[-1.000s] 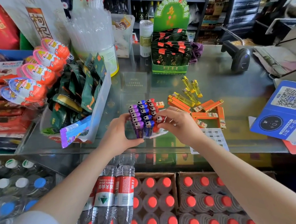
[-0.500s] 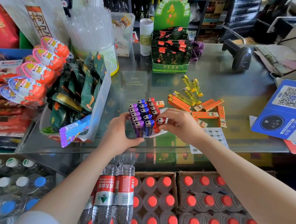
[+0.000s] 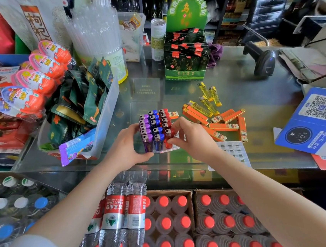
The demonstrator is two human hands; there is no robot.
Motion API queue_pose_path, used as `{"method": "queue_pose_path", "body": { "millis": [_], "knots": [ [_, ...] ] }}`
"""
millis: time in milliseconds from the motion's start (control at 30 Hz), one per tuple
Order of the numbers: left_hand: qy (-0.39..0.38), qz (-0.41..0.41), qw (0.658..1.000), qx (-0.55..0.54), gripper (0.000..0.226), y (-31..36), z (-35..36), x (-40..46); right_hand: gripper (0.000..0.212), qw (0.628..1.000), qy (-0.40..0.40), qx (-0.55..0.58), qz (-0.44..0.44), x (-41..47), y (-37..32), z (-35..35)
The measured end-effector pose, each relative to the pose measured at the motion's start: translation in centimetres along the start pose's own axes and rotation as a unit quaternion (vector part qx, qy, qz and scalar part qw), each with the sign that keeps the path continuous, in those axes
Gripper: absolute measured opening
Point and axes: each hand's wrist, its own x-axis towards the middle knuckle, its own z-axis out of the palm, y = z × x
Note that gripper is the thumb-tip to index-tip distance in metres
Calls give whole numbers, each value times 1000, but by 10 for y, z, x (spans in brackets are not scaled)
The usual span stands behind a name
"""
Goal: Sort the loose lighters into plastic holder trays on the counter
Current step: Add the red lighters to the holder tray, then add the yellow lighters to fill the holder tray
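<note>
Left hand (image 3: 127, 147) grips the holder tray (image 3: 168, 150); right hand (image 3: 192, 138) pinches a red lighter (image 3: 168, 137); five yellow lighters (image 3: 207, 98) lie loose nearby.

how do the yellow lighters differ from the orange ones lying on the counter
The yellow lighters are see-through with silver tops and dark buttons; the orange lighters are opaque, slim and boxy, with printed labels. The yellow ones are fewer and lie farther back on the counter; the orange ones are more numerous and spread nearer the front edge. Both groups lie loose and flat, outside the holder tray.
</note>
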Motion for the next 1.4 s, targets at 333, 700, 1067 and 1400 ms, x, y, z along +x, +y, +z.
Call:
{"method": "queue_pose_path", "body": {
  "millis": [333, 700, 1067, 1400],
  "knots": [
    [-35, 14, 998, -46, 56, 11, -5, 4, 22, 980, 131, -10, 153, 38, 56, -41],
    [-57, 5, 997, -51, 57, 8, -5, 12, 23, 961, 37, -128, 244, 76, 90, -31],
    [-50, 6, 998, -45, 71, 13, -8, 10, 17, 953, 186, 113, 209, 60, 45, -38],
    [-44, 11, 998, -32, 77, 15, -8, 8, 20, 961, 111, 187, 172, 24, 26, -12]
  ]
}}
